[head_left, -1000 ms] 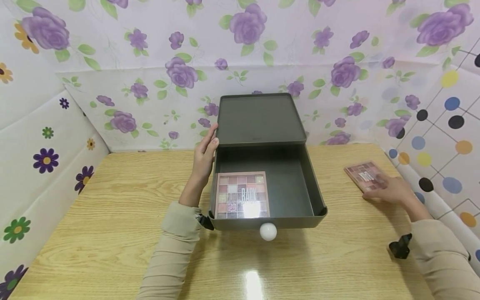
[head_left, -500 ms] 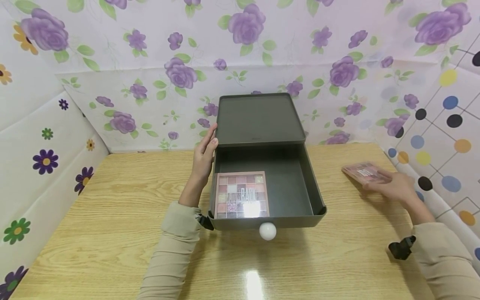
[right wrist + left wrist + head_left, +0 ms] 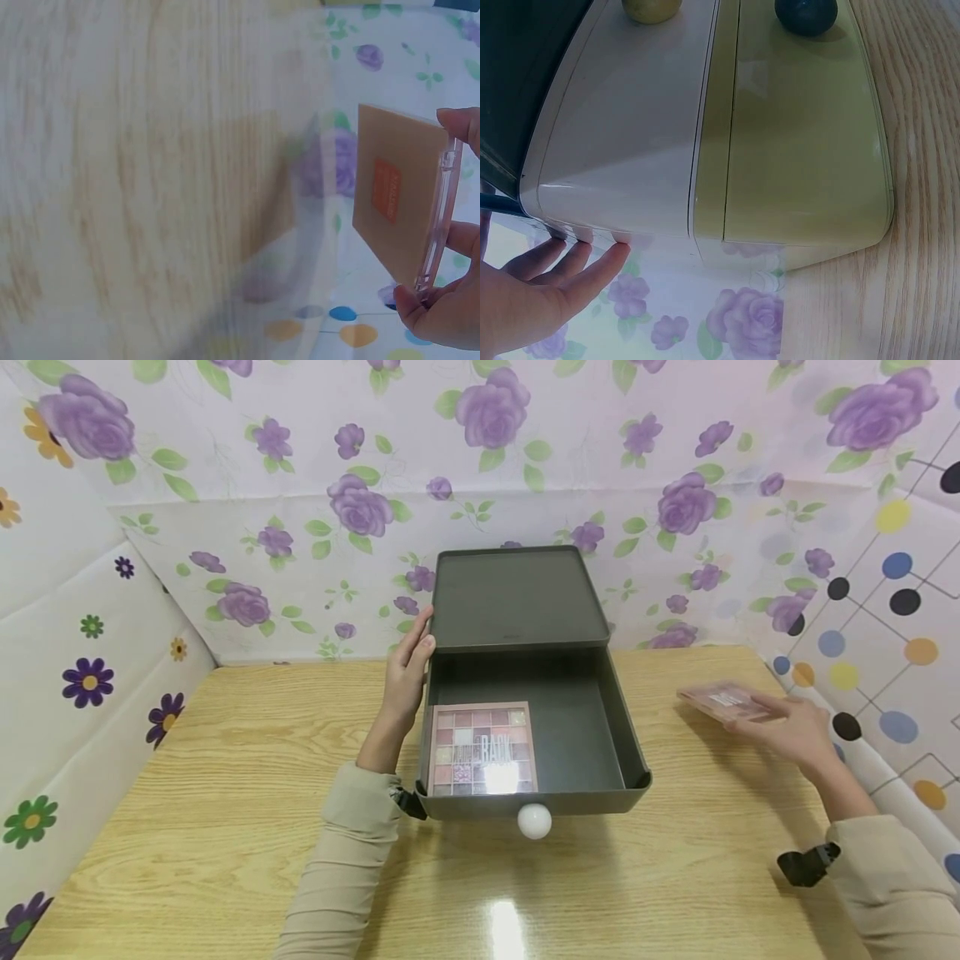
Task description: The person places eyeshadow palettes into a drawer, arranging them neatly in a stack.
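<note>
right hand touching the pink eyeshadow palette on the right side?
Touching. In the right wrist view the right hand pinches the pink clear-cased eyeshadow palette by its edges, fingertips on the case; the head view agrees.

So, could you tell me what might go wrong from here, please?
1. The right hand pinches the lifted palette only by its edges, above the table; it could slip and drop.
2. One palette already fills the drawer's left half, so a careless placement might land on it or clip the drawer wall.
</note>
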`<state>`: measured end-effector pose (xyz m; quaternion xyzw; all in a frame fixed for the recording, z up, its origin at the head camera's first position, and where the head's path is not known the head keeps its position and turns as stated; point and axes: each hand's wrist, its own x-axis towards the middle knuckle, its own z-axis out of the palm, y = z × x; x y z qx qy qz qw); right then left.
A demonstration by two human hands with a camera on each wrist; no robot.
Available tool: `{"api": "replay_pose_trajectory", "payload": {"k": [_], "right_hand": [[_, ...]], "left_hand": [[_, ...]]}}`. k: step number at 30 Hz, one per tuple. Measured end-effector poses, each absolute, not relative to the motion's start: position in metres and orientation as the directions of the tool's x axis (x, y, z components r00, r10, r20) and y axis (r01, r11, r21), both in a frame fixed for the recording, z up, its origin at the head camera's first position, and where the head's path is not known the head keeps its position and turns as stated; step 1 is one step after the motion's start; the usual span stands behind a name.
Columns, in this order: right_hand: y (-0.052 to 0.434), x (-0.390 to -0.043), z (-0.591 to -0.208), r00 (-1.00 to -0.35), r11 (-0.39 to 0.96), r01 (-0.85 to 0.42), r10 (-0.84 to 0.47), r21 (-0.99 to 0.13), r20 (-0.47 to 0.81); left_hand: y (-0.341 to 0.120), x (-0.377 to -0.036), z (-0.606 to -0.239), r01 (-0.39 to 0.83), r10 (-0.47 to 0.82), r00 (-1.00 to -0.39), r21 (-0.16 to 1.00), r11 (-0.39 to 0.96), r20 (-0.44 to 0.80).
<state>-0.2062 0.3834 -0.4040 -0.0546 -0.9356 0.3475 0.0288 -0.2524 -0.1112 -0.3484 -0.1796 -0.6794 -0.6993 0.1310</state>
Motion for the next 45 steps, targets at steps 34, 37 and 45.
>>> {"api": "replay_pose_trajectory", "payload": {"k": [34,37,45], "right_hand": [[0.347,-0.167,-0.335,-0.979,0.710,-0.118,0.036,-0.695,0.203],[0.343,-0.164,-0.331,-0.964,0.730,-0.157,0.032,-0.665,0.262],[0.336,-0.160,-0.323,-0.948,0.720,-0.223,-0.003,-0.657,0.318]], "left_hand": [[-0.111,-0.253,-0.350,0.456,0.059,-0.887,0.889,-0.046,0.458],[-0.111,-0.252,-0.350,0.461,0.059,-0.885,0.887,-0.041,0.463],[-0.111,-0.253,-0.350,0.469,0.058,-0.880,0.882,-0.037,0.471]]}}
